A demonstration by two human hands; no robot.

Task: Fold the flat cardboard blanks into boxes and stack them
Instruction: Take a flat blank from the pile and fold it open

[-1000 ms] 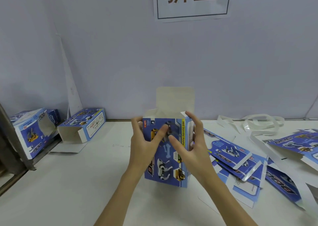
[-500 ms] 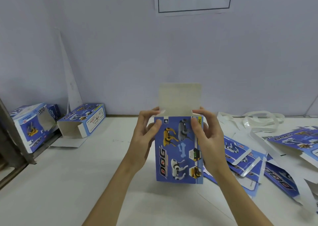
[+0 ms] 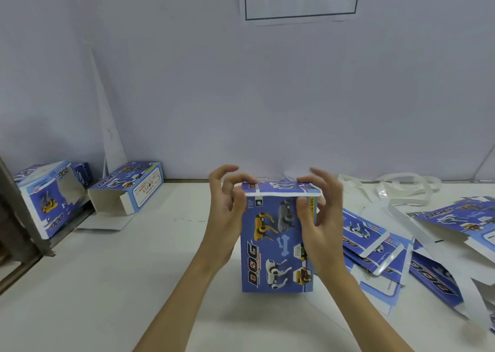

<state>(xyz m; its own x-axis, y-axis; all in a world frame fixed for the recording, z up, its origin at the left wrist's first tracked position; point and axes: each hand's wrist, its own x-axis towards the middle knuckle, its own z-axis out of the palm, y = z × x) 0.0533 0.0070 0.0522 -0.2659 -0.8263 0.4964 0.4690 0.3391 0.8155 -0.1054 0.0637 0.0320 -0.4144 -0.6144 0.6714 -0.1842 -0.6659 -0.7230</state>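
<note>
A blue cardboard box [image 3: 270,247] printed with toy dogs and the word DOG stands upright on the white table [image 3: 120,284], straight in front of me. Its top flap [image 3: 280,188] is folded down over the opening. My left hand [image 3: 227,207] grips the box's upper left corner, fingertips curled onto the flap. My right hand [image 3: 320,215] grips the upper right corner, thumb on the front face and fingers over the flap. A pile of flat blue blanks [image 3: 375,241] lies just to the right of the box.
Two folded boxes lie at the far left: one [image 3: 128,188] on its side with an open end, another [image 3: 45,199] by a metal frame [image 3: 16,207]. White plastic strips [image 3: 401,188] lie at the back right. More blanks [image 3: 455,223] spread along the right edge.
The top flap stood upright half a second ago; it is now folded down onto the box. Both hands have moved up to the top corners.
</note>
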